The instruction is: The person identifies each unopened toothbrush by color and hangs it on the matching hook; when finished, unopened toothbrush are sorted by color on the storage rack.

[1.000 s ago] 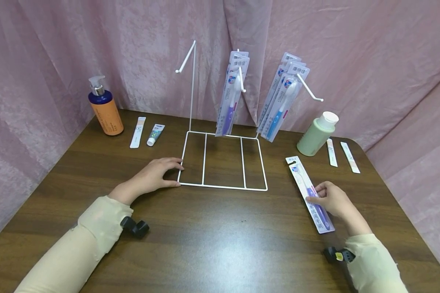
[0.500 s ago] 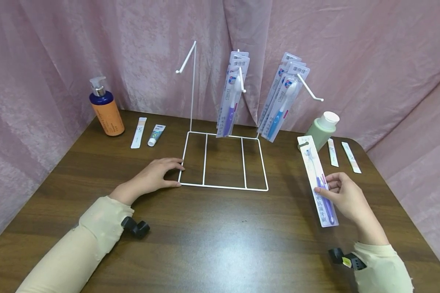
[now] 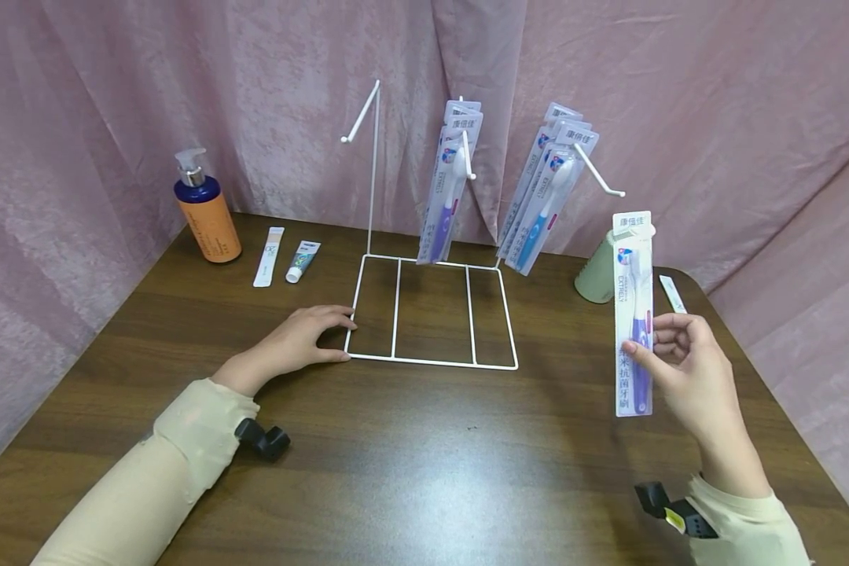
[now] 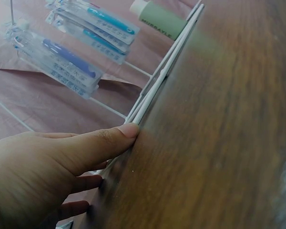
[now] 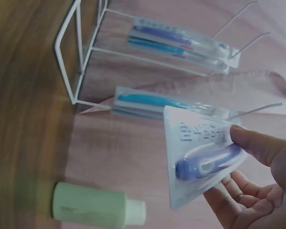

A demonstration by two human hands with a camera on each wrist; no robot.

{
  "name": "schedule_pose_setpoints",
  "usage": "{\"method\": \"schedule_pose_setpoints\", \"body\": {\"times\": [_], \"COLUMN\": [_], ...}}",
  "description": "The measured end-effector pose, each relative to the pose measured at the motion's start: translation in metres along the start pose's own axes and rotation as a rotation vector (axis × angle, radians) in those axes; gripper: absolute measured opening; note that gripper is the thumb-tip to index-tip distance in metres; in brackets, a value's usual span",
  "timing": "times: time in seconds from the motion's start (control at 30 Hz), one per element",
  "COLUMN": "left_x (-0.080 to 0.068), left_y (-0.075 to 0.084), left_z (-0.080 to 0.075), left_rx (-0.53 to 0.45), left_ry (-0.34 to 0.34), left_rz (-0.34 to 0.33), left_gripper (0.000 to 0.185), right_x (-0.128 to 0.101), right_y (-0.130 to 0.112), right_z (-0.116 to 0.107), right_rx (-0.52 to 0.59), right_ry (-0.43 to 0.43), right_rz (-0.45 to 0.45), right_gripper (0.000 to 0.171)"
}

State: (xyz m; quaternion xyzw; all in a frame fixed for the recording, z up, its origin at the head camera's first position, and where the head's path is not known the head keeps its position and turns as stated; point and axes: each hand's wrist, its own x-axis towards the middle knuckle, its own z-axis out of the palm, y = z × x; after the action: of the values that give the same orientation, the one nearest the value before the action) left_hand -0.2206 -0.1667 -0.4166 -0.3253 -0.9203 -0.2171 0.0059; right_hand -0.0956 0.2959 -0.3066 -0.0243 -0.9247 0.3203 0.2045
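The right hand (image 3: 686, 365) pinches the light, stiff, slippery toothbrush pack (image 3: 633, 314) mid-length, held upright at 3 o'clock of the rack (image 3: 431, 310); grip suits.

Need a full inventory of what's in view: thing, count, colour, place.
wire rack: 1, white, table centre; left hook bare
hanging toothbrush packs: purple on middle hook, blue on right hook; count unclear
toothbrush pack: 1, purple brush, upright, off the table
pump bottle: 1, orange and blue, far left
sachet: 1, white, beside pump bottle
small tube: 1, by the sachet
green bottle: 1, far right
strip: 1, white, far right
table: 1, brown wood
left hand: on rack's near-left corner
right hand: pinches toothbrush pack
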Motion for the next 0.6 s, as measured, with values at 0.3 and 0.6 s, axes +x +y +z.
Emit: {"method": "schedule_pose_setpoints", "body": {"times": [0.3,0.6], "left_x": [0.000,0.000], "left_y": [-0.001,-0.001], "left_z": [0.001,0.001], "left_rx": [0.003,0.003], "left_ry": [0.006,0.010], "left_rz": [0.010,0.009], "left_gripper": [0.048,0.048], "right_x": [-0.007,-0.011], "right_y": [-0.024,-0.046], "right_z": [-0.003,-0.006], "right_rx": [0.230,0.377], "right_ry": [0.217,0.312], "right_rz": [-0.018,-0.214], "right_gripper": [0.051,0.056]}}
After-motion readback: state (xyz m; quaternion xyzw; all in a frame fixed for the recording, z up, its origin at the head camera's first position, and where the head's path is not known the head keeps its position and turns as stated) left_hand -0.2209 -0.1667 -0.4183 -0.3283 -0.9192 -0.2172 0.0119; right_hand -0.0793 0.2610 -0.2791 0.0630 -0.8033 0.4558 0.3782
